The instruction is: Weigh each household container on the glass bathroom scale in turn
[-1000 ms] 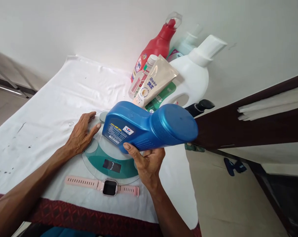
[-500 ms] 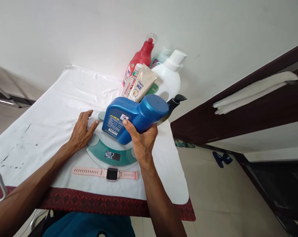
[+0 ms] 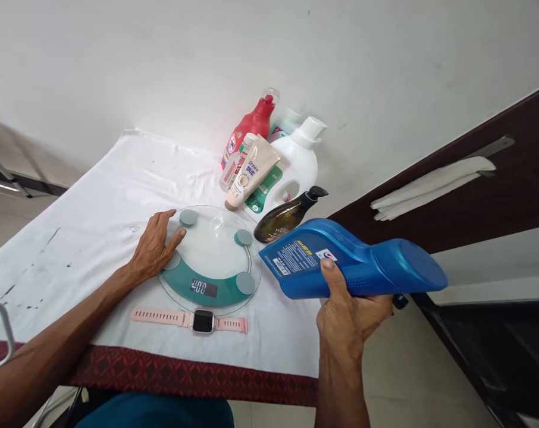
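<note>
My right hand (image 3: 347,309) is wrapped round a blue plastic bottle (image 3: 336,261) with a large round cap. The bottle is tilted, cap to the right, above the table's right edge. My left hand (image 3: 156,245) rests by the left rim of a round glass scale (image 3: 207,238), fingers apart and holding nothing. Nothing lies on the glass, and the scale's small display shows digits. Just in front of the scale lies a smartwatch (image 3: 203,321) with its pink strap spread flat.
Behind the scale stand a red bottle (image 3: 249,128), a white jug (image 3: 303,157) and a cream Rejoice tube (image 3: 256,169). A dark pump bottle (image 3: 285,217) leans near the blue one. A white cloth (image 3: 100,196) covers the table; a folded towel (image 3: 430,187) hangs at right.
The blue bottle has moved off the scale to the right in my right hand, and tipped further over. The display digits have changed. My left hand has stayed by the scale.
</note>
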Motion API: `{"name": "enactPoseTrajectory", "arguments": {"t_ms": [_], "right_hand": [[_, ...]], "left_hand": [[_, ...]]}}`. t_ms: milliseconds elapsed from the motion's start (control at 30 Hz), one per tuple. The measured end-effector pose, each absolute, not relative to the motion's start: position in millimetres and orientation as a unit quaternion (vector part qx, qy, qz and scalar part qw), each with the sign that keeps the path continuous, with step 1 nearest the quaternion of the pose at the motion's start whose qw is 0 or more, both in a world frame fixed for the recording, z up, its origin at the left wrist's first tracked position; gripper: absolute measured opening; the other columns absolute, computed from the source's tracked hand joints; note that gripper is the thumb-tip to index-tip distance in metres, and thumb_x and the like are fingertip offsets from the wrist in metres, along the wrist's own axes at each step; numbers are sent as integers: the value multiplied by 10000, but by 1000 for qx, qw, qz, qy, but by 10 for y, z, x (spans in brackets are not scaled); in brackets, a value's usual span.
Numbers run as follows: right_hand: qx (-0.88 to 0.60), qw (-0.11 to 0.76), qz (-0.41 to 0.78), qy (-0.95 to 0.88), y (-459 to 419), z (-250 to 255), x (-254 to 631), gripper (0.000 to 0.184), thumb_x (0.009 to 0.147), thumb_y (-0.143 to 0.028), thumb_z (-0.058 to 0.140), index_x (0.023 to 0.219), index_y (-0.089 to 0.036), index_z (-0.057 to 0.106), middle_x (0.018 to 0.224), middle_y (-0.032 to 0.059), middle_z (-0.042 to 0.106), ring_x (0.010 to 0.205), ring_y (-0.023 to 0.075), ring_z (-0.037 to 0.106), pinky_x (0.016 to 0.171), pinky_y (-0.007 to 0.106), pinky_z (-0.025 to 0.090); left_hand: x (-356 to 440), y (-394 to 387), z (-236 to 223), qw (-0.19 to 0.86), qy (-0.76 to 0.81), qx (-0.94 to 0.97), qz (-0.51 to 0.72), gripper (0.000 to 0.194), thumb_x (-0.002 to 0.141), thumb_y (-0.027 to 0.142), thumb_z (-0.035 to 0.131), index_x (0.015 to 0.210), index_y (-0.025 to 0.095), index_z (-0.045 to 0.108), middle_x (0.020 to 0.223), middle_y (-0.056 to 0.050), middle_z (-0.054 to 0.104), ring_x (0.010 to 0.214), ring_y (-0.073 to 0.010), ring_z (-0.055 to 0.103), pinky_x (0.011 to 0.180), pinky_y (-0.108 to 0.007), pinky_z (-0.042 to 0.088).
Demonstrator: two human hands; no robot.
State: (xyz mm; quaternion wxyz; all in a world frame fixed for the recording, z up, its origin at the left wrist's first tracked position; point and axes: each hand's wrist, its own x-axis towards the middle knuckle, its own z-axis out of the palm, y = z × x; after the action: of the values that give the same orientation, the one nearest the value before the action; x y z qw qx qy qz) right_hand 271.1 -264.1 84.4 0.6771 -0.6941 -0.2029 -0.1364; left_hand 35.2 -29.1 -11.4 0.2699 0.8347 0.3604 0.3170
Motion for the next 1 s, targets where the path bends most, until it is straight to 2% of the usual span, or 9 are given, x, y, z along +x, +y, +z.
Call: {"name": "enactPoseTrajectory", "arguments": {"t_ms": [133,300,433,533,767,1000], "right_hand": [[-710,665,-138,-185,-2622,657,2874,824,616,-481,966,1322,-173,674,1265,108,741,1132,326,731,1014,606,600],[-695,684,-144,-169,-2457,537,2928,773,653,-495,943,1297,-165,672,1257,115,745,1142,331,736,1015,597,607],[-680,702,-156,-144,-2433,532,2964,765,622,-496,957,1251,-157,684,1233,114,752,1144,348,737,1008,617,612],[-701,679,-174,-134,-2493,528,3025,796,587,-501,974,1244,-156,687,1250,120,748,1160,367,728,1014,647,602],[-741,638,-147,-149,-2441,452,3057,856,615,-541,960,1322,-157,668,1266,137,741,1134,363,734,992,645,604],[-749,626,-121,-178,-2387,424,3036,875,675,-537,913,1409,-178,598,1310,133,706,1215,364,694,1050,642,565]], "left_hand": [[359,-292,-142,270,363,831,322,582,1055,572,423,1460,158,474,1427,-189,588,1384,-359,546,1190,-608,446],[358,-314,-110,284,371,824,320,571,1051,578,425,1463,185,465,1434,-179,584,1342,-365,582,1133,-615,496],[359,-327,-76,295,376,822,310,586,1051,597,420,1464,184,464,1447,-183,571,1339,-367,580,1126,-621,493],[366,-328,-64,294,374,825,305,599,1051,612,416,1472,188,459,1454,-182,567,1345,-372,574,1134,-634,482],[394,-351,-28,298,382,824,294,618,1053,625,420,1491,191,450,1456,-182,559,1307,-380,600,1049,-625,546],[396,-361,-25,298,378,824,299,594,1060,610,426,1489,200,443,1449,-170,564,1312,-373,596,1101,-632,511]]}}
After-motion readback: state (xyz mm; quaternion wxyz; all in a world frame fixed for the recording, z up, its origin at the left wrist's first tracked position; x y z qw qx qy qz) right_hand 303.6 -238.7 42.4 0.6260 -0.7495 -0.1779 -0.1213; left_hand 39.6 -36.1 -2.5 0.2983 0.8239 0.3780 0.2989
